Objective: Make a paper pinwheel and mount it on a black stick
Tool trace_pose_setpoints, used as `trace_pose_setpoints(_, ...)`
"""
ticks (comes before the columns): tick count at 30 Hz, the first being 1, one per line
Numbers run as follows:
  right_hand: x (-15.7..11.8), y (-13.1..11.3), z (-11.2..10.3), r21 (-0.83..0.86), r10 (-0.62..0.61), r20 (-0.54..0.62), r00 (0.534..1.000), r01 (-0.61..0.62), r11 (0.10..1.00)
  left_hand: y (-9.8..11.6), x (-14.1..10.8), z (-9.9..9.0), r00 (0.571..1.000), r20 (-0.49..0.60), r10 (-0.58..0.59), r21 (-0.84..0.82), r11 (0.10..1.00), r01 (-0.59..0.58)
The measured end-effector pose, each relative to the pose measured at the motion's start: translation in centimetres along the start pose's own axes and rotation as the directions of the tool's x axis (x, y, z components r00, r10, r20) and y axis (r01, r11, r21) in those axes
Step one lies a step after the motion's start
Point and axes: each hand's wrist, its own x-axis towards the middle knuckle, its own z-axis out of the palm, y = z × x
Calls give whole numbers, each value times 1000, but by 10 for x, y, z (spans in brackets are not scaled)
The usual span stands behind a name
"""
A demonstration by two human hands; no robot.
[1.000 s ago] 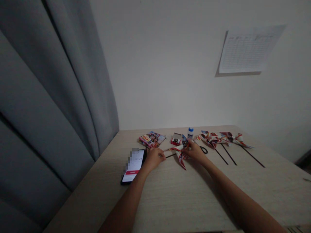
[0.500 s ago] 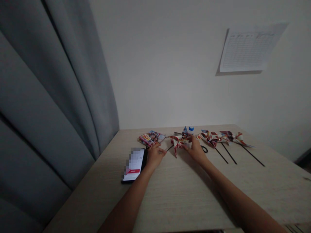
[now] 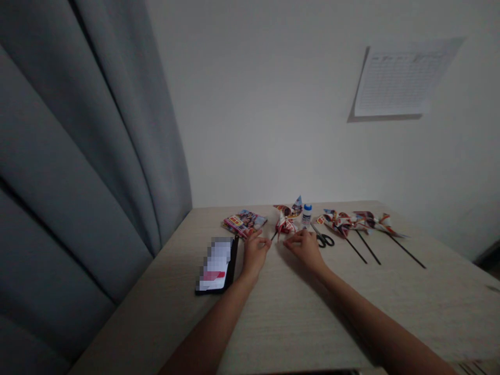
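Observation:
A paper pinwheel [image 3: 287, 223] with red, white and blue printed blades stands tilted just beyond my hands. My left hand [image 3: 255, 252] is closed, pinching the thin dark stick below the pinwheel's blades. Just below and to the right of the blades is my right hand [image 3: 307, 250], its fingers loosely bent and apart from the paper, with nothing visible in them. Behind that hand lie scissors [image 3: 327, 240] with black handles, partly covered by it. A glue bottle [image 3: 307, 216] with a blue cap stands upright behind the scissors.
Several finished pinwheels [image 3: 344, 223] with dark sticks lie at the right of the wooden table [image 3: 273, 323]. Printed leaflets [image 3: 242, 223] are stacked at back left. A phone [image 3: 214, 265] lies beside my left forearm. A grey curtain [image 3: 148, 130] hangs along the left edge.
My right hand has come away from the blades and moved slightly towards me. The pinwheel has turned and tilted up, uncovering the glue bottle and more of the scissors. My left hand shifted slightly right.

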Motion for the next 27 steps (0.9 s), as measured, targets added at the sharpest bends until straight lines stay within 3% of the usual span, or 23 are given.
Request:
trace_pose_setpoints(8, 0, 0, 13, 160, 59, -26, 998, -54, 986, 1, -5, 11, 1000, 17, 18, -37, 999, -17)
trace_pose_setpoints(20, 0, 0, 19, 141, 59, -35, 998, -54, 989, 9, -11, 11, 999, 41, 23, 131, 991, -28)
trace_pose_setpoints(27, 1, -4, 22, 183, 129, 1, 992, -127, 975, 7, -12, 12, 999, 37, 30, 138, 990, -35)
